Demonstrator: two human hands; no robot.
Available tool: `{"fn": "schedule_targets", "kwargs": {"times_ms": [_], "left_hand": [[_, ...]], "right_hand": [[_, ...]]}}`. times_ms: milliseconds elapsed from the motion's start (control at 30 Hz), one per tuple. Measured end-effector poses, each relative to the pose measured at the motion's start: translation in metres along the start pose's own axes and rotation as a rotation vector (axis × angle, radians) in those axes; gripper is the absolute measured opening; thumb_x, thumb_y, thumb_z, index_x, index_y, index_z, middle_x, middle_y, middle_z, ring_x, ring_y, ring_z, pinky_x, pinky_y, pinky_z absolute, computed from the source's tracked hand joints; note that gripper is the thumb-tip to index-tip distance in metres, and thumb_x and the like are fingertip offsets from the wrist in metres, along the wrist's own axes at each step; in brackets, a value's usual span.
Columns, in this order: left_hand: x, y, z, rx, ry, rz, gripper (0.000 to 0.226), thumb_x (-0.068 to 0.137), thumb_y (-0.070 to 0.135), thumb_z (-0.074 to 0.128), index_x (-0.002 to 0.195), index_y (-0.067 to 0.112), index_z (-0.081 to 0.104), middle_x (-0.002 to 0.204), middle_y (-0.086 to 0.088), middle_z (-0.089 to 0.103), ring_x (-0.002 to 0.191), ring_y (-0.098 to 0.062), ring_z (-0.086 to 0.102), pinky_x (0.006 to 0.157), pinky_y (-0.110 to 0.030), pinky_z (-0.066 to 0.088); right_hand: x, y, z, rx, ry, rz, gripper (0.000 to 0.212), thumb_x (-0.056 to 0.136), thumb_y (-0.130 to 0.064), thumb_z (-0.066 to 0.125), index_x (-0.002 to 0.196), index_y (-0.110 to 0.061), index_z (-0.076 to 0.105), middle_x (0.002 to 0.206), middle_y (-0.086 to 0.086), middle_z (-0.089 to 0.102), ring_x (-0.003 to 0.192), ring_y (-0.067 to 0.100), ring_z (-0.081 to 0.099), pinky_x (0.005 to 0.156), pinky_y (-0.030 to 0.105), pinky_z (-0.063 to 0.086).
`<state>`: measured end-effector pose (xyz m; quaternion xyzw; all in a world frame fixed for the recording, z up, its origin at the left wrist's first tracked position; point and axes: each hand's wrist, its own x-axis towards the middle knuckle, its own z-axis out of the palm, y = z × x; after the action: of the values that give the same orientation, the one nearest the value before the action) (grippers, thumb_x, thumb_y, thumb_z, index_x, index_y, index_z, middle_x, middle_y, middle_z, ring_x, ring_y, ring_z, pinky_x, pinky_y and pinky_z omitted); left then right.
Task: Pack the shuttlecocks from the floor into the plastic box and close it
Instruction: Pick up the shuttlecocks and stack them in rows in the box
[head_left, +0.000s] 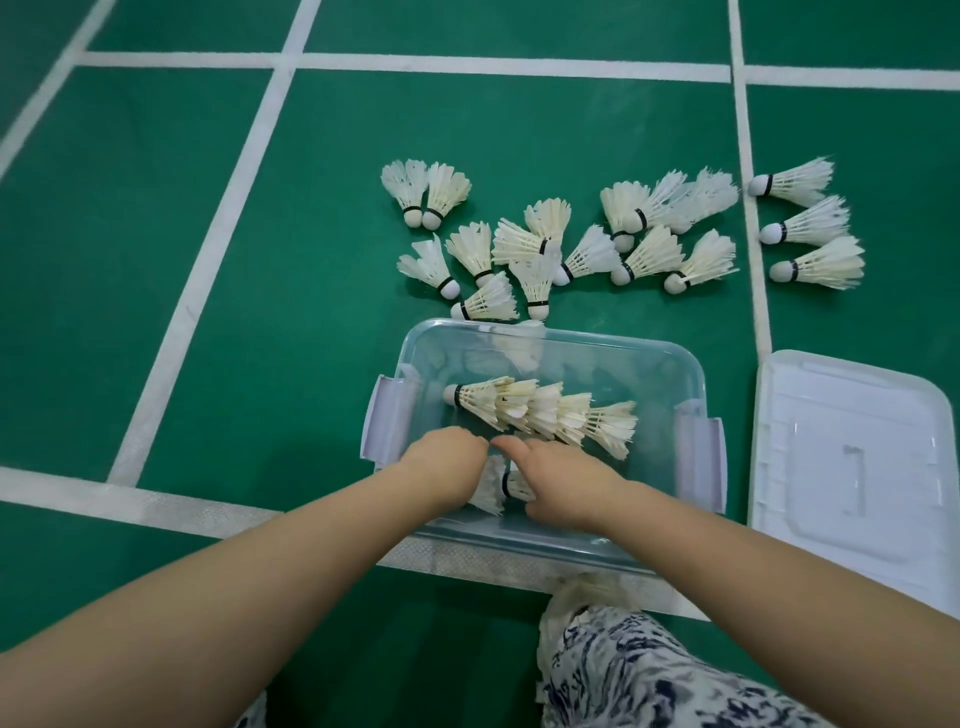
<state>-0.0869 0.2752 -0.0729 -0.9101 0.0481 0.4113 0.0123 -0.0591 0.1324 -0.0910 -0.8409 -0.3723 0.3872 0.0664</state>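
Green court floor (156, 208) with white lines carries a clear plastic box (571, 345), which stands open just in front of the person; a pale latch hangs at each short side. Inside the box a nested row of shuttlecocks (540, 410) lies on its side, with the cork end to the left; nearer to the person two more shuttlecocks (491, 491) lie at the bottom, partly covered by the hands. Both hands reach into the box and almost touch each other; the left hand (447, 465) has its fingers bent down onto the feathers, and the right hand (563, 483) bends down beside it over the black-banded cork; I cannot tell if either hand really grips. Beyond the box many loose shuttlecocks (535, 275) are scattered on the floor, some touching each other. To the right of the box a white lid (857, 467) lies flat on the floor, apart from it.
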Motion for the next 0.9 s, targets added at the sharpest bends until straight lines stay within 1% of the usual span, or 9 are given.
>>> {"fn": "schedule_targets", "kwargs": {"times_ms": [100, 200, 333, 500, 633, 700, 767, 833, 900], "left_hand": [[0.003, 0.000, 0.004, 0.003, -0.027, -0.003, 0.043, 0.088, 0.001, 0.045, 0.131, 0.004, 0.045, 0.121, -0.014, 0.056, 0.110, -0.030, 0.056, 0.087, -0.037, 0.048], [0.001, 0.000, 0.008, 0.007, -0.035, 0.010, 0.044, 0.088, 0.001, 0.046, 0.132, 0.002, 0.043, 0.127, -0.015, 0.054, 0.114, -0.031, 0.055, 0.092, -0.038, 0.046], [-0.001, -0.003, 0.010, 0.008, -0.009, 0.018, 0.044, 0.088, 0.001, 0.045, 0.132, 0.004, 0.040, 0.129, -0.015, 0.052, 0.115, -0.031, 0.054, 0.091, -0.040, 0.046], [-0.005, -0.003, 0.009, 0.055, 0.012, 0.040, 0.045, 0.090, 0.003, 0.044, 0.135, 0.006, 0.038, 0.132, -0.011, 0.050, 0.116, -0.030, 0.054, 0.087, -0.039, 0.048], [-0.008, -0.003, 0.004, 0.172, 0.058, 0.070, 0.038, 0.092, 0.008, 0.044, 0.130, 0.009, 0.046, 0.127, -0.007, 0.054, 0.113, -0.027, 0.055, 0.082, -0.035, 0.045], [-0.008, -0.005, -0.001, 0.200, 0.090, 0.083, 0.036, 0.091, 0.010, 0.046, 0.127, 0.011, 0.048, 0.122, -0.007, 0.056, 0.110, -0.027, 0.056, 0.075, -0.034, 0.042], [-0.007, -0.008, -0.008, 0.194, 0.142, 0.083, 0.032, 0.091, 0.011, 0.045, 0.122, 0.014, 0.053, 0.116, -0.005, 0.059, 0.105, -0.026, 0.059, 0.069, -0.033, 0.038], [-0.008, -0.011, -0.018, 0.168, 0.213, 0.084, 0.027, 0.090, 0.011, 0.044, 0.112, 0.015, 0.059, 0.110, -0.005, 0.062, 0.099, -0.026, 0.061, 0.065, -0.033, 0.039], [-0.010, -0.015, -0.032, 0.117, 0.240, 0.077, 0.023, 0.091, 0.014, 0.043, 0.104, 0.014, 0.062, 0.105, -0.005, 0.063, 0.094, -0.026, 0.062, 0.062, -0.033, 0.039]], "right_hand": [[0.010, -0.006, 0.006, 0.094, 0.018, -0.058, 0.088, 0.080, -0.006, 0.057, 0.149, -0.022, 0.005, 0.133, 0.015, 0.044, 0.116, 0.033, 0.049, 0.093, 0.037, 0.043], [0.016, -0.007, 0.009, 0.141, 0.029, -0.098, 0.091, 0.081, -0.010, 0.060, 0.150, -0.024, 0.001, 0.137, 0.013, 0.035, 0.118, 0.031, 0.048, 0.095, 0.033, 0.039], [0.024, -0.006, 0.012, 0.133, 0.068, -0.100, 0.089, 0.082, -0.013, 0.061, 0.150, -0.026, 0.005, 0.133, 0.011, 0.033, 0.118, 0.030, 0.047, 0.098, 0.033, 0.039], [0.022, -0.006, 0.012, 0.075, 0.022, -0.111, 0.085, 0.083, -0.025, 0.062, 0.149, -0.025, 0.009, 0.130, 0.010, 0.035, 0.114, 0.030, 0.048, 0.097, 0.035, 0.040], [0.015, -0.005, 0.001, -0.018, 0.005, -0.091, 0.080, 0.082, -0.039, 0.059, 0.147, -0.026, 0.013, 0.132, 0.007, 0.040, 0.122, 0.027, 0.043, 0.101, 0.038, 0.040], [0.011, -0.006, -0.006, -0.024, -0.013, -0.065, 0.079, 0.081, -0.045, 0.058, 0.146, -0.026, 0.016, 0.133, 0.005, 0.042, 0.123, 0.025, 0.043, 0.101, 0.038, 0.041], [0.008, -0.009, -0.013, -0.046, -0.009, -0.040, 0.073, 0.082, -0.047, 0.056, 0.143, -0.024, 0.024, 0.133, 0.006, 0.044, 0.122, 0.025, 0.043, 0.099, 0.038, 0.042], [0.005, -0.015, -0.023, -0.089, 0.011, -0.024, 0.061, 0.085, -0.045, 0.054, 0.136, -0.019, 0.034, 0.130, 0.007, 0.047, 0.120, 0.026, 0.044, 0.096, 0.038, 0.041], [0.004, -0.022, -0.037, -0.105, 0.048, -0.015, 0.049, 0.088, -0.042, 0.051, 0.127, -0.014, 0.044, 0.124, 0.009, 0.051, 0.115, 0.027, 0.047, 0.093, 0.039, 0.044]]}}
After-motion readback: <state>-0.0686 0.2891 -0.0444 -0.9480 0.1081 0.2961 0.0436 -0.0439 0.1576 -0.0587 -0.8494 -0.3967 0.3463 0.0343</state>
